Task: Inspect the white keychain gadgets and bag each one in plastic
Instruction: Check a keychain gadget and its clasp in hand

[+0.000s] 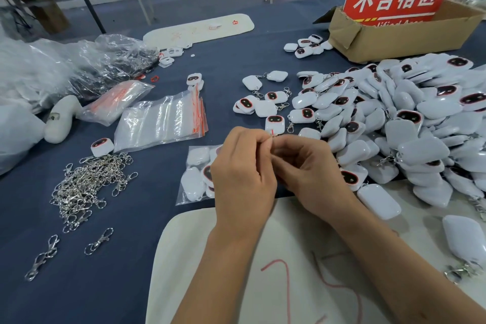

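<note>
Two hands meet above a blue table, fingers curled. The left hand (243,179) and right hand (307,168) together pinch something small and hidden at their fingertips. White keychain gadgets (410,123) lie heaped at the right; bagged gadgets (196,179) lie just left of the hands.

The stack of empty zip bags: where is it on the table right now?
In the head view, the stack of zip bags lies left of centre on the blue table, above the pile of metal clips and left of the hands.
</note>
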`<state>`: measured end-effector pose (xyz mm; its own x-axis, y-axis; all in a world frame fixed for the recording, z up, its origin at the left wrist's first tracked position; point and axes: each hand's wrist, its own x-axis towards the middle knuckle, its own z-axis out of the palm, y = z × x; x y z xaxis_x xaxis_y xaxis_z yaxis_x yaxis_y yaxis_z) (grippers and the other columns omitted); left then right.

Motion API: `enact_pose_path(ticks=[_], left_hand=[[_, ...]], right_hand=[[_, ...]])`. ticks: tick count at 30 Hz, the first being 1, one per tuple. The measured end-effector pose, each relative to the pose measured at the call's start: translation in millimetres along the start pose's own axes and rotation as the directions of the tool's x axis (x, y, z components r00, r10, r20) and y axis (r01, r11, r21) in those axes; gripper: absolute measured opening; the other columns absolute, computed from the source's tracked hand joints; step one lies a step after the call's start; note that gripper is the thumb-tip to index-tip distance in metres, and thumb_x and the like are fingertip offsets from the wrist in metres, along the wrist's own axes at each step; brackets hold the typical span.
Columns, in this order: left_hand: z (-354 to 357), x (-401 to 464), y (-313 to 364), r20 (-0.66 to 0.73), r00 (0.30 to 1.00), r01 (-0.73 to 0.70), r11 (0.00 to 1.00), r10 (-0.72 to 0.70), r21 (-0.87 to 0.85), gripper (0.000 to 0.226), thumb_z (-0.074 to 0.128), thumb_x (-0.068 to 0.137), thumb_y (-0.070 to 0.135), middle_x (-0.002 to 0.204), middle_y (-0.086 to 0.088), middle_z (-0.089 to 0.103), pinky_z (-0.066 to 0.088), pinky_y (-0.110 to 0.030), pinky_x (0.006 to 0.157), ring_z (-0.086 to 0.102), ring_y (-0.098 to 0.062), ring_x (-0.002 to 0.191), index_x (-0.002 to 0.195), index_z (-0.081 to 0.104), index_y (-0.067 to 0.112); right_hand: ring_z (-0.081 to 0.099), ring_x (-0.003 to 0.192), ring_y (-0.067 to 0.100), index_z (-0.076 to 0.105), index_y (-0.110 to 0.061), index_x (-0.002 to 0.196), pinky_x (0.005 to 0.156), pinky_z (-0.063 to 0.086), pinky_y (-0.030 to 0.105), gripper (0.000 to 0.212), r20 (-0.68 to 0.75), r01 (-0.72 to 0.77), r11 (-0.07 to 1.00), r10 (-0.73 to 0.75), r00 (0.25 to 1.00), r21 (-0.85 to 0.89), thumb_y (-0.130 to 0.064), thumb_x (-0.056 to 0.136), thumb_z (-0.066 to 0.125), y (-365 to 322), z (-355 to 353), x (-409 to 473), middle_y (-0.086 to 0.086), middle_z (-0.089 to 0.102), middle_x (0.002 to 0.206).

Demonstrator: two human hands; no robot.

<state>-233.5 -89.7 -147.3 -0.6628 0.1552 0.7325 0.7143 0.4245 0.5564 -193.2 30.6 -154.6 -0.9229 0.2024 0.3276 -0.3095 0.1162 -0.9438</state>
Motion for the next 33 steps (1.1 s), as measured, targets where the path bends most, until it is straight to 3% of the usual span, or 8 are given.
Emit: enact_pose_path(ticks=[5,9,14,19,22,26,30,33], left_hand=[[0,0,1,-0.044,0.999,0.0,0.999,-0.002,-0.046,0.013,0.065,0.095,-0.004,0.081,-0.003,0.062,0.042,-0.025,0.069,0.054,-0.017,0.074,0.085,0.068,0.004],[1,-1,5,-0.047,0.999,-0.021,0.995,0.017,-0.096,0.012,0.064,0.095,-0.005,0.082,-0.003,0.063,0.043,-0.022,0.069,0.055,-0.016,0.074,0.086,0.068,0.003],[9,-8,18,0.045,0.996,-0.067,0.981,0.077,-0.183,0.011,0.064,0.094,-0.008,0.085,-0.006,0.064,0.039,-0.011,0.076,0.055,-0.012,0.078,0.088,0.069,0.0],[5,-3,14,0.041,0.996,-0.071,0.982,0.079,-0.173,0.009,0.063,0.096,-0.003,0.088,-0.005,0.063,0.039,-0.014,0.075,0.054,-0.014,0.079,0.091,0.068,0.002],[-5,4,3,-0.086,0.995,-0.053,0.997,0.048,-0.049,0.012,0.057,0.1,0.007,0.094,-0.003,0.064,0.044,-0.027,0.081,0.057,-0.022,0.087,0.096,0.068,0.004],[-20,16,-28,-0.103,0.976,0.207,0.966,-0.192,0.156,0.019,0.058,0.097,0.011,0.107,0.003,0.068,0.034,-0.015,0.092,0.048,-0.014,0.103,0.109,0.072,0.015],[-24,16,-47,0.149,0.939,0.272,0.935,-0.31,0.228,0.027,0.057,0.102,0.019,0.128,0.007,0.066,0.029,-0.019,0.105,0.048,-0.014,0.124,0.124,0.071,0.023],[-20,14,-48,0.302,0.897,0.281,0.943,-0.324,0.177,0.03,0.052,0.106,0.022,0.132,0.007,0.067,0.033,-0.025,0.111,0.052,-0.015,0.129,0.128,0.071,0.023]], right_hand=[[0.048,0.058,-0.003,0.066,-0.036,0.079,0.055,0.039,0.014,0.039,0.149,0.052,0.981,-0.024,0.989,-0.186,-0.003,0.093,0.05,-5,5,-2,-0.014,0.06,0.061],[0.045,0.051,-0.003,0.061,-0.052,0.068,0.051,0.036,0.011,0.054,-0.045,0.042,0.934,-0.062,0.997,-0.355,-0.005,0.093,0.064,-3,7,0,-0.023,0.055,0.055],[0.041,0.049,-0.003,0.043,-0.037,0.06,0.051,0.03,0.008,0.041,-0.316,-0.014,0.913,-0.126,0.94,-0.407,-0.012,0.083,0.067,2,3,0,-0.025,0.049,0.05],[0.056,0.057,0.001,0.065,-0.021,0.089,0.055,0.044,0.018,0.011,-0.198,-0.057,0.98,0.018,0.98,-0.191,-0.011,0.092,0.067,-1,3,-1,-0.014,0.069,0.066],[0.057,0.05,0.012,0.068,-0.013,0.112,0.049,0.045,0.023,0.033,-0.099,-0.096,0.995,0.093,0.991,-0.025,0.012,0.099,0.051,-2,-2,1,0.003,0.075,0.08],[0.052,0.047,0.013,0.077,-0.015,0.095,0.048,0.047,0.035,0.042,-0.123,-0.135,0.961,0.108,0.987,-0.241,0.015,0.088,0.049,3,-5,0,0.011,0.069,0.068],[0.065,0.071,0.019,0.083,-0.012,0.093,0.068,0.055,0.039,0.037,-0.184,-0.103,0.87,0.014,0.983,-0.482,0.014,0.079,0.061,6,0,-2,0.005,0.074,0.081],[0.057,0.075,0.019,0.077,0.0,0.085,0.066,0.042,0.03,0.024,-0.171,-0.094,0.796,-0.013,0.985,-0.598,0.012,0.078,0.058,6,0,0,0.006,0.064,0.091]])
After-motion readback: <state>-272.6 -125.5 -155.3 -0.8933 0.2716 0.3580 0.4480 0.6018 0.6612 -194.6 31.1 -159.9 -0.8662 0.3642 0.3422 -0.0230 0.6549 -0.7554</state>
